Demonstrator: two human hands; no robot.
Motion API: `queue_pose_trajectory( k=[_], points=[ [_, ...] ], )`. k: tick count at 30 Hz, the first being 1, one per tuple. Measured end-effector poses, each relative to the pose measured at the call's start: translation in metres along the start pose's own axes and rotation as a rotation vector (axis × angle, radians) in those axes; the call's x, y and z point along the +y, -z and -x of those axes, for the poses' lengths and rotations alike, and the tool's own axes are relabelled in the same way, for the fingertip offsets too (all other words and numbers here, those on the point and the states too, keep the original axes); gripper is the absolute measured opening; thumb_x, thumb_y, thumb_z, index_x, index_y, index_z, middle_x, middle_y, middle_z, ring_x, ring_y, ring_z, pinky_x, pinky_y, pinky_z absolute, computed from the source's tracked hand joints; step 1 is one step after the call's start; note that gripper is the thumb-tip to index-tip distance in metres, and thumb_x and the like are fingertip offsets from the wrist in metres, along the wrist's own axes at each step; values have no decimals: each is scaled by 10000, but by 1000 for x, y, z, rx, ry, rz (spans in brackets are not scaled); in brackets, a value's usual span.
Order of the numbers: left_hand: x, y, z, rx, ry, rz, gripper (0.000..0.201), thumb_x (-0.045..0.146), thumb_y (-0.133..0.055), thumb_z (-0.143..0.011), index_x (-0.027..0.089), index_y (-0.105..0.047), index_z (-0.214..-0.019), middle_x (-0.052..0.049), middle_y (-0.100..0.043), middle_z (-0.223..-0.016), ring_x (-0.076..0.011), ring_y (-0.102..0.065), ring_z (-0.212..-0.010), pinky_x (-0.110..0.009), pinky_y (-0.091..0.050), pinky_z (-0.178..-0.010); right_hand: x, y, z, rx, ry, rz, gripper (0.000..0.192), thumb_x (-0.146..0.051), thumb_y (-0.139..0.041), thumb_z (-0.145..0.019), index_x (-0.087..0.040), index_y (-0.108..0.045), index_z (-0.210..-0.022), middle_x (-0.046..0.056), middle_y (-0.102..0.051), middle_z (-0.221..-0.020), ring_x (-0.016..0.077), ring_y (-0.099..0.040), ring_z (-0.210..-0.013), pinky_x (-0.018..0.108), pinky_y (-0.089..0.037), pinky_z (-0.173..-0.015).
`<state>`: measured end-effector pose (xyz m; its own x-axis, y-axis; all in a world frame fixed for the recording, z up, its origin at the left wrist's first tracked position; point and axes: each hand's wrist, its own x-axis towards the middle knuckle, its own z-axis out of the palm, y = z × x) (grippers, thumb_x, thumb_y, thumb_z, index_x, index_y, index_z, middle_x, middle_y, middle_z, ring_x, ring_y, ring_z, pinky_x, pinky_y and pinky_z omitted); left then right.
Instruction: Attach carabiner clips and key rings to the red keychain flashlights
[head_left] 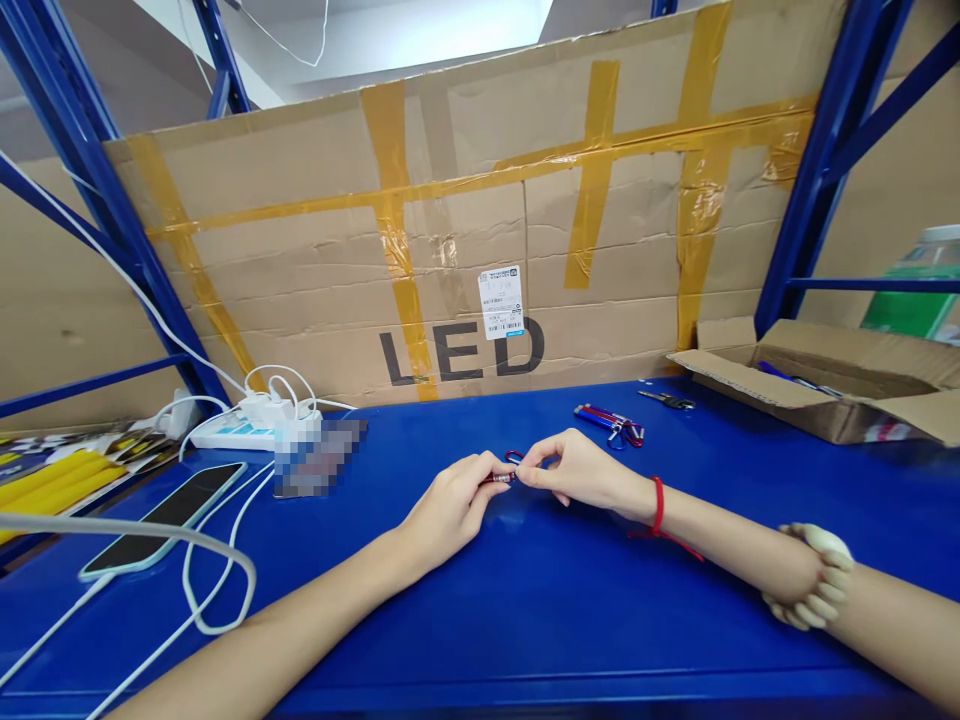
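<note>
In the middle of the blue tabletop, my left hand (454, 500) is closed round a small red tube (498, 478) with a silvery end; most of it is hidden in the fingers. My right hand (577, 470) meets it from the other side, thumb and forefinger pinched at a small red carabiner clip (514, 456) by the tube's tip. Whether clip and tube are joined is too small to tell. Behind my right hand lies a group of slim red and blue tubes (600, 418) with a blue carabiner clip (616, 438).
Keys (666, 400) lie near an open cardboard box (795, 420) at the back right. On the left are a phone (169, 515), white cables (240, 560) and a power strip (229, 430). A large taped cardboard sheet (322, 260) stands behind, between blue posts (840, 150).
</note>
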<state>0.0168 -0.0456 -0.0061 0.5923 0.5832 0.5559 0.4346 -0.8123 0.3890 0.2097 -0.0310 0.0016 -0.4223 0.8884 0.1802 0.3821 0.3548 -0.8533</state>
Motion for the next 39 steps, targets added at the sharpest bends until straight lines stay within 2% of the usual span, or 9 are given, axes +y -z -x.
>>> queue_pose_trajectory(
  k=[3,10,18,24,27,32,39],
  points=[
    [0,3,-3,-13,4,-28,179,155,-417,-889,196,-539,-1014,-27,-645,-929,-139,-590,-852,-251,-449,-781,2,-1,-1,-7,-20,-59,347,-464,-627,-694,-119,-657,-669,-6,-559,-591,35,-390,-383,193,-295,-398],
    [-2,4,-5,-27,10,-55,171,178,-426,-893,199,-557,-1000,-19,-648,-907,-142,-587,-829,-257,-454,-772,5,-1,-3,-21,-57,-98,369,-490,-650,-665,-122,-639,-660,-37,-499,-523,33,-390,-384,186,-267,-393],
    [-4,4,-7,-21,-18,-74,235,218,-398,-909,197,-560,-1079,-43,-657,-960,-151,-588,-849,-271,-463,-793,2,5,-5,17,-7,-80,380,-505,-680,-624,-127,-654,-652,-12,-573,-567,41,-399,-387,196,-330,-411],
    [0,5,-5,-76,98,-17,148,225,-374,-913,201,-511,-961,-37,-647,-987,-160,-607,-876,-270,-460,-757,0,7,-5,36,45,0,357,-485,-659,-656,-129,-658,-666,3,-606,-592,54,-440,-373,196,-342,-397],
    [2,3,-3,-121,141,11,93,213,-362,-910,201,-448,-878,-33,-642,-930,-152,-608,-766,-254,-448,-662,1,9,-4,29,78,119,285,-419,-645,-696,-136,-656,-665,-11,-588,-547,66,-472,-375,191,-342,-406],
    [4,-2,0,-156,105,94,84,193,-366,-905,203,-440,-866,-33,-627,-898,-151,-595,-795,-241,-432,-667,-2,13,2,-52,228,349,174,-321,-600,-773,-180,-661,-691,-26,-635,-663,60,-525,-428,179,-374,-482],
    [7,-4,4,-129,69,115,84,173,-368,-898,203,-422,-841,-32,-614,-889,-143,-584,-774,-230,-422,-667,-8,13,9,-92,597,686,282,-244,-417,-906,-187,-596,-695,-10,-583,-662,77,-518,-530,186,-316,-503]
  ],
)
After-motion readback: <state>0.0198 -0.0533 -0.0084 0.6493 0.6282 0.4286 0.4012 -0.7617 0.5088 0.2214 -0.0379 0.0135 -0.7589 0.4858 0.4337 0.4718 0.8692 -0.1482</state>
